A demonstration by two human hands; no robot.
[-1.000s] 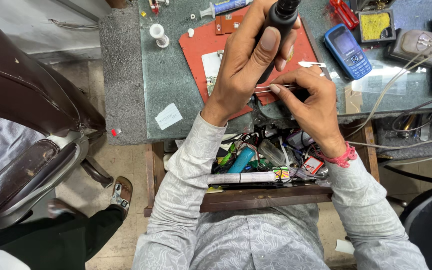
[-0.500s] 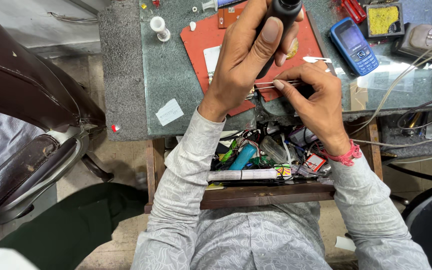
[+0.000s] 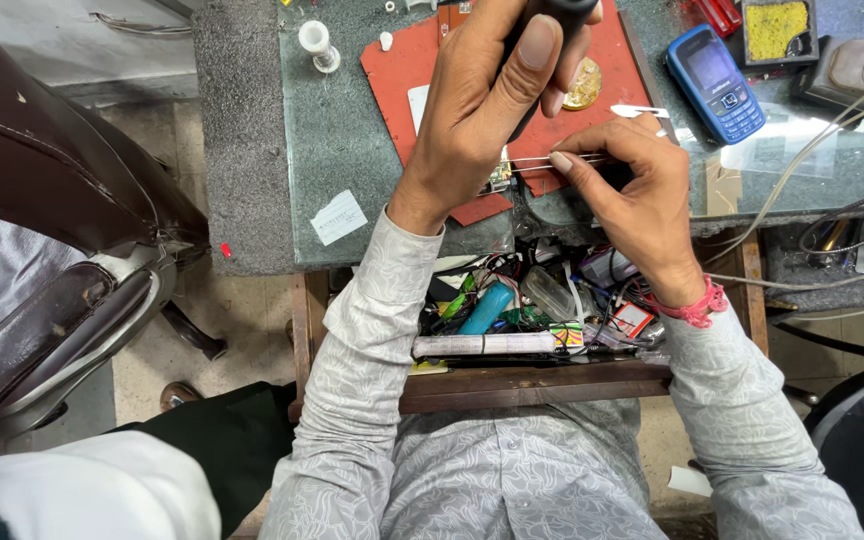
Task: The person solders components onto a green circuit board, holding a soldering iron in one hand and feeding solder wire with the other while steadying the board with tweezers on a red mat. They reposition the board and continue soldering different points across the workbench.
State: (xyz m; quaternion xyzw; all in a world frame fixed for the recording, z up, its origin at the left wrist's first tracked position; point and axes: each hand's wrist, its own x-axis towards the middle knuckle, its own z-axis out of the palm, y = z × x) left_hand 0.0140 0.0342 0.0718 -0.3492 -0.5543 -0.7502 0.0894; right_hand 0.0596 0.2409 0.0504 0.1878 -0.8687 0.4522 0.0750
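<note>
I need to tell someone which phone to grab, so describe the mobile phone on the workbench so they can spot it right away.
Start at the green stone worktop and find the red mat under the left hand. Just past the mat's right edge, above the right hand, lies the phone. It is a blue keypad handset with a small screen, the only blue thing up there, next to a black tray with a yellow sponge.

The worktop (image 3: 352,140) looks like polished grey-green stone, with a rough speckled edge at its left. A matt red rubbery mat (image 3: 422,60) lies on it. The tweezers (image 3: 552,162) are bright, smooth metal; the tool handle (image 3: 562,10) is matt black plastic. The blue phone (image 3: 717,75) is glossy plastic. The drawer (image 3: 532,385) front is dark, worn wood. The sleeves are patterned grey cloth.
</note>
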